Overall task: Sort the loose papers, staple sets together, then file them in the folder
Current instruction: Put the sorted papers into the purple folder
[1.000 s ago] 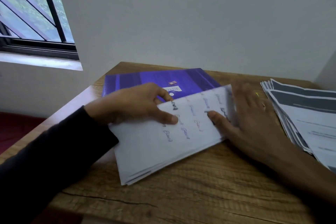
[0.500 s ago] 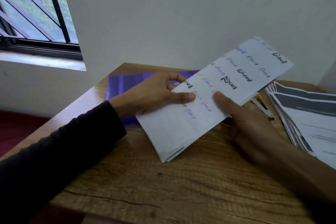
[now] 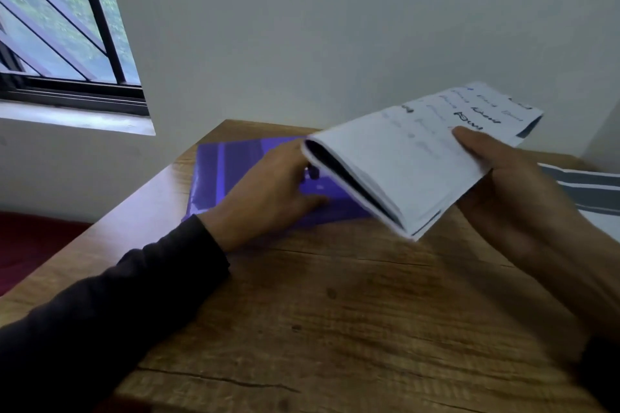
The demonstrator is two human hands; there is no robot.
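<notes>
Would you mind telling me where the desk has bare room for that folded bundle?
The bare wooden desk in front of the purple plastic folder, between both forearms, is free. The far side is crowded by the folder and the printed paper stack at right.

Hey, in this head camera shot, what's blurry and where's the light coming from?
Head view: motion blur smears the folded white paper bundle, its handwriting unreadable, and the right hand holding it; the barred window upper left gives daylight; the wooden table stays dim; wide-angle bending tilts the window bars.

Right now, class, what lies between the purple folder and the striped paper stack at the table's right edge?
In the head view, the folded paper bundle, held up by the right hand, fills that stretch; the tabletop beneath it is hidden.
</notes>
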